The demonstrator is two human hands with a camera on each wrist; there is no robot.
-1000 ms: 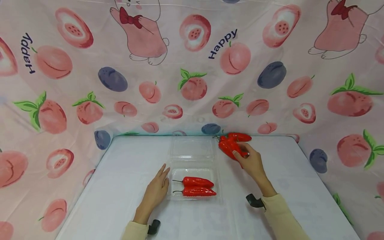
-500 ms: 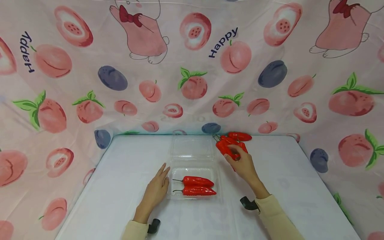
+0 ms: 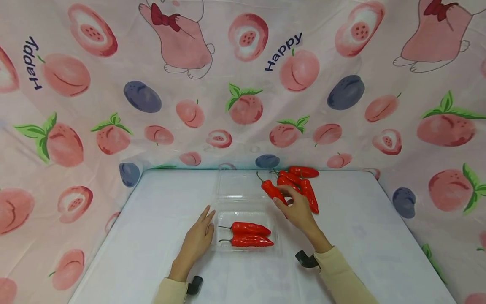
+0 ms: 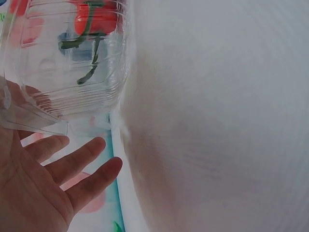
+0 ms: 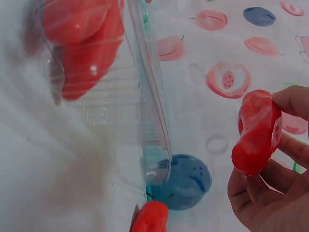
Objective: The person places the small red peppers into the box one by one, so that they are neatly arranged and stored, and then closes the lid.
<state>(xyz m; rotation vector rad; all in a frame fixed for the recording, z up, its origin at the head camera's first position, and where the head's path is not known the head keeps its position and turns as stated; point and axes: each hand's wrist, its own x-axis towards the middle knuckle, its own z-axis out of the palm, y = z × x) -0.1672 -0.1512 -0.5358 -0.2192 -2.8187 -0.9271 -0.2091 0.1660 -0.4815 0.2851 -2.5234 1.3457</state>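
Observation:
My right hand (image 3: 300, 213) pinches one red pepper (image 3: 271, 189) between thumb and fingers, above the table at the right of the box's lid; in the right wrist view the held pepper (image 5: 258, 133) is seen from its end. A clear plastic box (image 3: 276, 223) lies unfolded with two red peppers (image 3: 250, 241) side by side inside, stems to the left. Beside the box's left wall, my left hand (image 3: 196, 240) rests with fingers relaxed. The left wrist view shows that hand (image 4: 63, 179) with spread fingers close to the clear wall (image 4: 91, 99).
Several red peppers (image 3: 310, 196) lie in a pile at the back right of the white table (image 3: 152, 219). The box's clear lid (image 3: 243, 185) lies flat behind its base. A fruit-patterned cloth (image 3: 212, 93) hangs behind the table.
My right hand has moved left and slightly toward me, lifting one pepper away from the pile. The left hand and the two peppers in the box have stayed in place.

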